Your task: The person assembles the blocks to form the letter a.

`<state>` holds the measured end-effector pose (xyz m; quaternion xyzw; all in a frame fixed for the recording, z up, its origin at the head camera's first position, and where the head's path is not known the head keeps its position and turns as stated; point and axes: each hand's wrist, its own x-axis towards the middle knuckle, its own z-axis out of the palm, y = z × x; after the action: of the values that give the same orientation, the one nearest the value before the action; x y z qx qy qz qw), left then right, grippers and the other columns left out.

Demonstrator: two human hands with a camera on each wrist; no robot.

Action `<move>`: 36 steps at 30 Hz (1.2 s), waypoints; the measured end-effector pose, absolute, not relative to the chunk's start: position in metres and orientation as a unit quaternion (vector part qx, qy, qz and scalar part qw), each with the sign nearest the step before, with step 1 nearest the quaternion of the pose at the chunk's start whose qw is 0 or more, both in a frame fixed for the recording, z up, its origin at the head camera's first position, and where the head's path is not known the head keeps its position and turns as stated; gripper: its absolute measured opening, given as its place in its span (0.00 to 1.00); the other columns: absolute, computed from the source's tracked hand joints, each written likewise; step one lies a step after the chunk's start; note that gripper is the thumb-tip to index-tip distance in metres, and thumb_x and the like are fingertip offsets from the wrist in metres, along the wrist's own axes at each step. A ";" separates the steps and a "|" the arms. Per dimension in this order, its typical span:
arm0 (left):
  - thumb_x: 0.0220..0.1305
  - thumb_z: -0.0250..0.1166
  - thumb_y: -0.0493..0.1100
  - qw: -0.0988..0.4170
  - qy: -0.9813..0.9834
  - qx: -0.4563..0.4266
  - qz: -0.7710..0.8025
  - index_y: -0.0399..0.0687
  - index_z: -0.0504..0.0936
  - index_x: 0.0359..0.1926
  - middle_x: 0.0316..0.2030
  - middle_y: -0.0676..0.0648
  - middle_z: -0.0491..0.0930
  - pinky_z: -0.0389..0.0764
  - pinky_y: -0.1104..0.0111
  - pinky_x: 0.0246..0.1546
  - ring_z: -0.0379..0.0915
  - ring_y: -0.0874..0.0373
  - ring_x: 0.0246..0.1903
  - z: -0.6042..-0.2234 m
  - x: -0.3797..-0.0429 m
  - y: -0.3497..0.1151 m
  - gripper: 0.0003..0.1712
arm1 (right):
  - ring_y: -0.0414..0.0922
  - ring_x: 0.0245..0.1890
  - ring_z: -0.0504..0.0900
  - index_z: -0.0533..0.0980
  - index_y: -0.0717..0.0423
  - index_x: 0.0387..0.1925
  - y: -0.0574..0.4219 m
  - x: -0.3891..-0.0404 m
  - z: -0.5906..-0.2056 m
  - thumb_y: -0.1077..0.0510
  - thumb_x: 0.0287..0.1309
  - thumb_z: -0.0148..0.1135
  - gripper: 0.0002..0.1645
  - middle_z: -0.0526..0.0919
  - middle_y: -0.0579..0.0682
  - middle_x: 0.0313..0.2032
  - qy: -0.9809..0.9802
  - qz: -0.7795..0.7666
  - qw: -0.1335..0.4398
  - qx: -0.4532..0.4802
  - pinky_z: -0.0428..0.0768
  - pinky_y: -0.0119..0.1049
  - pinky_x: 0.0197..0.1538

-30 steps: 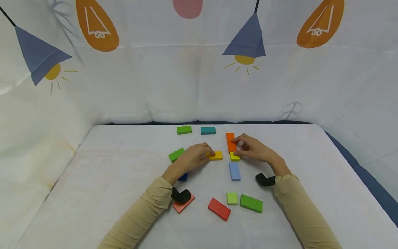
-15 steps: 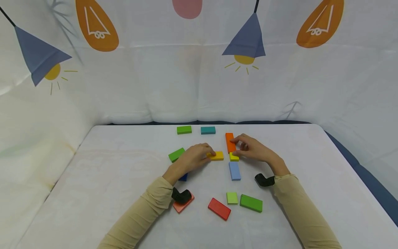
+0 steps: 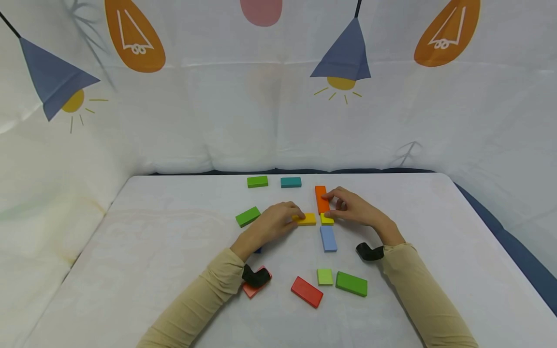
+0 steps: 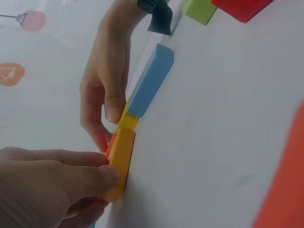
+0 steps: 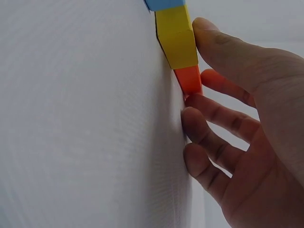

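Had nearest, well inside the right edge of the table (image 3: 183,295), the big green block (image 3: 351,284) and the lime square block (image 3: 324,277), with the red block (image 3: 307,292) and the partly hidden salmon block (image 3: 251,291) farther toward the left edge. Called for no contact with these.

Beyond them, had the light blue block (image 3: 328,239) pointing at the far edge, touching or just beside the yellow square block (image 3: 327,220); could not tell which. Pinched the amber block (image 3: 307,219) between thumb and fingers of the left hand (image 3: 274,221), just short of the yellow square block's left side. With the right hand (image 3: 357,208), touched the yellow square block by the thumb and the orange block (image 3: 321,199) by the index finger, with the other fingers loosely bent and apart.

Seemed to want a light pinch, a slow level slide and a soft stop at contact, bracing lightly from the right. Risked skewing the row if pushed hard.

Along the far edge, had the small green block (image 3: 257,181) and the teal block (image 3: 290,182), safely apart from both hands.
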<state>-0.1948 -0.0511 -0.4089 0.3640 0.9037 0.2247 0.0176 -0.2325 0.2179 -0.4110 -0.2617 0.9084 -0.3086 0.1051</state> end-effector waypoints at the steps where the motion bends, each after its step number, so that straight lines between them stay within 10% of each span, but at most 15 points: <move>1: 0.61 0.65 0.39 0.016 0.904 0.364 0.224 0.48 0.83 0.48 0.48 0.50 0.81 0.76 0.66 0.54 0.76 0.58 0.50 -0.409 -0.195 -0.051 0.14 | 0.45 0.37 0.71 0.72 0.51 0.54 0.218 -0.233 -0.411 0.47 0.54 0.67 0.28 0.74 0.49 0.46 0.908 -0.308 0.105 -0.263 0.74 0.32 0.39; 36: 0.64 0.62 0.42 0.019 0.908 0.367 0.200 0.53 0.82 0.52 0.51 0.52 0.79 0.76 0.66 0.55 0.75 0.58 0.52 -0.410 -0.193 -0.047 0.16 | 0.44 0.38 0.71 0.72 0.50 0.56 0.215 -0.233 -0.415 0.46 0.54 0.67 0.29 0.74 0.48 0.48 0.908 -0.302 0.091 -0.276 0.74 0.32 0.40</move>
<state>-0.1926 -0.0469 -0.4105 0.3668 0.9084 0.2000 0.0191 -0.2334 0.2150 -0.4149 -0.2762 0.9079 -0.3021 0.0906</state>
